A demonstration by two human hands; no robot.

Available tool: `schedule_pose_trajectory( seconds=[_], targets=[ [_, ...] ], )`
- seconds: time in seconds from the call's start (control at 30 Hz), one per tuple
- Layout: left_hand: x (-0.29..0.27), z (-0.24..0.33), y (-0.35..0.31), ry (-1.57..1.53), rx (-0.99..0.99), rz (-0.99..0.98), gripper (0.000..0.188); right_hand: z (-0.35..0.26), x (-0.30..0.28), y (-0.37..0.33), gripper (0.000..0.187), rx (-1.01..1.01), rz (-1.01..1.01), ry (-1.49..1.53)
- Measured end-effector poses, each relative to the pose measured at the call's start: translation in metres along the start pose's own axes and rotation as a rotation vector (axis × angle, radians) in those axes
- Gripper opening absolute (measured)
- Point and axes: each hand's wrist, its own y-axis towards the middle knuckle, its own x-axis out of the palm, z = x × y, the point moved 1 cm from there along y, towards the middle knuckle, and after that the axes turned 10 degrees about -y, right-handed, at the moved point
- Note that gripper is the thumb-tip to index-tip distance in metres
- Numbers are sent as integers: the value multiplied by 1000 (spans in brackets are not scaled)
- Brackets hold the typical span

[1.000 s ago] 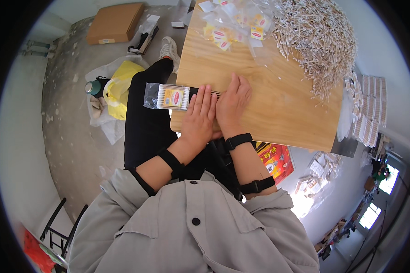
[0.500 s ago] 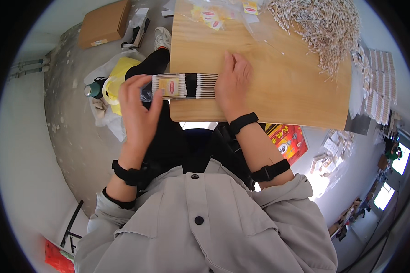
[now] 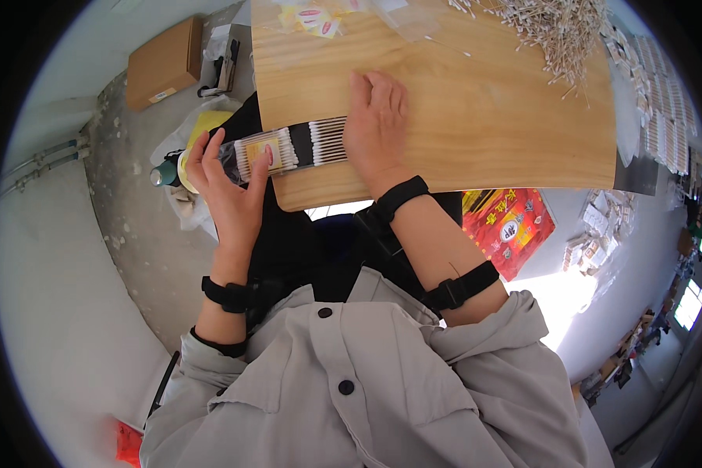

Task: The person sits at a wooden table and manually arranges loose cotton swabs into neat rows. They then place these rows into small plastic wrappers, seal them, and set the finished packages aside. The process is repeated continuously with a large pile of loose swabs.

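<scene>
A clear flat pack of cotton swabs point(image 3: 295, 147), with a yellow label showing through at its left part, lies across the table's left edge, its left end jutting out past the wood. My right hand point(image 3: 374, 129) is closed at the pack's right end, fingers curled and resting on the table; they hide that end. Around the jutting end is my left hand point(image 3: 230, 187), thumb along the near side and fingers spread apart by the loose clear plastic. Whether the left fingertips touch the plastic is hard to tell.
A heap of loose cotton swabs point(image 3: 558, 39) covers the far right of the wooden table point(image 3: 476, 132). Yellow labels point(image 3: 312, 17) and clear bags lie at the far left. Stacked swab packs point(image 3: 663, 101) stand beyond the right edge. A cardboard box point(image 3: 164, 62) sits on the floor.
The view has shifted, moving table and pack left in the picture. My left forefinger has come away from the pack's far edge, widening the hand. The right hand keeps its place on the pack.
</scene>
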Motion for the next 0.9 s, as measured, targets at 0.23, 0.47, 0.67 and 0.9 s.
schedule_pose_trajectory(
  seconds=[0.23,0.47,0.67,0.9],
  targets=[
    [22,35,14,93,252,-350,72,0,3,-1,36,24,-1,5],
    [40,32,12,114,299,-432,68,1,1,-1,38,24,-11,2],
    [60,41,-7,346,325,-485,68,2,2,-2,38,31,-15,52],
    [70,45,-22,255,228,-446,89,0,4,-2,38,14,-17,19]
  ],
)
